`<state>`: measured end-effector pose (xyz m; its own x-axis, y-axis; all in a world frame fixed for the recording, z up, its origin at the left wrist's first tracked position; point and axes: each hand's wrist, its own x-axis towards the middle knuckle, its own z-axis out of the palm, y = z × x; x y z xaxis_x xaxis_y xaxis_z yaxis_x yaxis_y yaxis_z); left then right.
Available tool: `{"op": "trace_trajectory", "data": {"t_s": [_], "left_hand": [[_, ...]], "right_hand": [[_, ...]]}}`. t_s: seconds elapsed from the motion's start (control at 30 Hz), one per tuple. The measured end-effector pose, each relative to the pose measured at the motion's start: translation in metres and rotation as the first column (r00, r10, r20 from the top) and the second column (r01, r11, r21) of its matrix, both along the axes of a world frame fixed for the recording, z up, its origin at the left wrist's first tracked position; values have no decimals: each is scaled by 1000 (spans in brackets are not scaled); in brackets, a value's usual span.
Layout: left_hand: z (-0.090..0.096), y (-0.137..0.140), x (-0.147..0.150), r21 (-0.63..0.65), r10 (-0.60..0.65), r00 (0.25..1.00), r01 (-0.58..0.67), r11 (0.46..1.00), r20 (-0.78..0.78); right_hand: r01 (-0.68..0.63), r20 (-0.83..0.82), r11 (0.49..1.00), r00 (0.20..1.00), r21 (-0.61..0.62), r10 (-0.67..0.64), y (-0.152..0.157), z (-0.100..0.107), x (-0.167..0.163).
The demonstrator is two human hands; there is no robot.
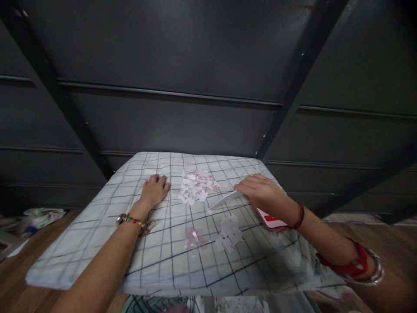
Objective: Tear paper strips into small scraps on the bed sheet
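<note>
Checked cloth (156, 265) lies before me. At two o'clock is my right hand (262, 190); at ten my left hand (154, 191) rests palm down, loosely spread. Pink-and-white scraps (196, 186) lie at twelve, a smaller white heap (229, 234) at four. My right hand pinches a pale strip (225, 200) slanting toward the centre.

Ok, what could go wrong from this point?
The white strip in the right hand ends close to the larger pile of paper-like bits; a sweep might scatter them.
The smaller group of white pieces also looks loose, so a brush could mix the two.
The pink-edged flat object lies by the right forearm, near the table's side, and could get knocked.
</note>
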<state>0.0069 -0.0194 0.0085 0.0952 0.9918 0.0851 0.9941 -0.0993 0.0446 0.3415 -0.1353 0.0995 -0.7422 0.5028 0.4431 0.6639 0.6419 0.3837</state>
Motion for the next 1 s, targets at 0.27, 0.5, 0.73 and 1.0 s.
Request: {"op": "trace_trajectory", "data": {"t_s": [0.27,0.5,0.73,1.0], "left_hand": [[1,-2,2,-6,11,1000,-11,1000,4],[1,-1,1,15,-14,1000,14,1000,-1],[2,-2,2,0,-2,1000,2,1000,10],[-1,0,0,14,-8,1000,8,1000,25]], "right_hand": [[-34,-55,999,998,13,35,3,1,1],[-125,-130,973,986,-195,101,-7,2,15],[-115,-161,993,980,24,117,7,2,2],[-25,6,993,1000,118,25,14,-3,-14]]}}
